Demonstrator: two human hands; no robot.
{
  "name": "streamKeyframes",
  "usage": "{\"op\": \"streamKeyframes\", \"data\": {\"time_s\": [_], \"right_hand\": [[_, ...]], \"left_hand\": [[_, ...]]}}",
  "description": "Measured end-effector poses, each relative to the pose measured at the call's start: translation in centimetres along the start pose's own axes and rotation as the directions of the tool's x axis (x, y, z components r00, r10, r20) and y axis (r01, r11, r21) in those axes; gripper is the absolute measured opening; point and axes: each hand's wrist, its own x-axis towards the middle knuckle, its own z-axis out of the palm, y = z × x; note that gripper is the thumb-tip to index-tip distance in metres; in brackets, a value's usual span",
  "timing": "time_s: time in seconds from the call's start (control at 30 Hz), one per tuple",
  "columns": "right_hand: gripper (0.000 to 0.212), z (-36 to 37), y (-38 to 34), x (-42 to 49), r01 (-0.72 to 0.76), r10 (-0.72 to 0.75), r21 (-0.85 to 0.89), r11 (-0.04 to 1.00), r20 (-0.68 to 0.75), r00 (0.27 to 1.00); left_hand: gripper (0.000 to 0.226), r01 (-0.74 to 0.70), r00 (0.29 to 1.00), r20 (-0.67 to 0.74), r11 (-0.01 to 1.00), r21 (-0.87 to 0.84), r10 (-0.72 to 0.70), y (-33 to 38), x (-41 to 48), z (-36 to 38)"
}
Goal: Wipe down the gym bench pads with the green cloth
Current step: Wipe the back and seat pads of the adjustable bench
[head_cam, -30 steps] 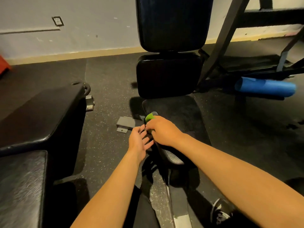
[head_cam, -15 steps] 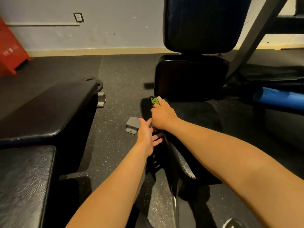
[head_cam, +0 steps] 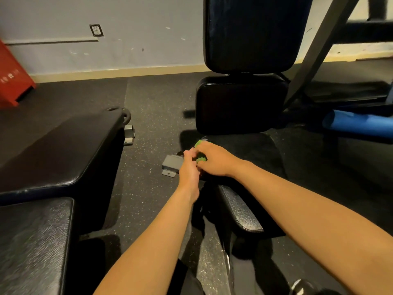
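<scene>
The cloth [head_cam: 201, 143] sits bunched in the right hand [head_cam: 214, 161], at the left edge of the seat pad [head_cam: 251, 154], just below the lower back pad [head_cam: 240, 103]. Only small tufts of green show, above the knuckles and between the two hands. The right grip is closed round the cloth. The left hand [head_cam: 190, 167] meets it from the left with its fingertips at the cloth. I cannot tell whether that grip pinches the fabric or merely touches it.

The step in hand looks like working the seat's left edge, or regathering the cloth there. Most of the seat, and both back pads, likely remain to be wiped.

To do it well, open the wad so a broad face of fabric lies on the vinyl. A tight ball touches very little. Press with a flat palm and draw overlapping strokes from the crease under the back pad toward the seat's near end. Then wrap the cloth over the rolled side edge. The left hand could steady the pad. Keep the cloth off the floor [head_cam: 148, 128], which would dirty it.
</scene>
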Motion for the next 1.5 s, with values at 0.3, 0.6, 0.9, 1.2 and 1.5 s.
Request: {"op": "streamKeyframes", "data": {"time_s": [0.3, 0.6, 0.9, 1.2, 1.5], "right_hand": [[0.026, 0.2, 3.3, -0.1, -0.220, 0.217, 0.023, 0.975, -0.282, 0.934], [0.045, -0.5, 4.2, -0.2, -0.251, 0.261, 0.072, 0.965, -0.201, 0.944], [0.051, 0.0, 3.8, -0.3, -0.315, 0.312, 0.015, 0.949, -0.185, 0.932], [0.054, 0.4, 2.8, -0.3, -0.314, 0.299, -0.042, 0.948, -0.208, 0.931], [0.055, -1.5, 3.7, -1.7, -0.291, 0.279, -0.171, 0.941, -0.094, 0.956]], "left_hand": [[0.044, -0.171, 0.985, 0.056, 0.917, 0.361, 0.161, -0.4, 2.4, 3.4], [0.034, -0.130, 0.985, -0.029, 0.853, 0.506, 0.168, 2.1, 8.1, 3.5], [0.024, -0.133, 0.951, -0.186, 0.870, 0.475, 0.247, -0.2, 1.9, 2.5], [0.061, -0.150, 0.987, -0.006, 0.932, 0.329, 0.161, 1.0, 1.5, 2.9], [0.055, -0.187, 0.971, -0.024, 0.820, 0.541, 0.238, 1.0, 5.7, 4.5]]}}
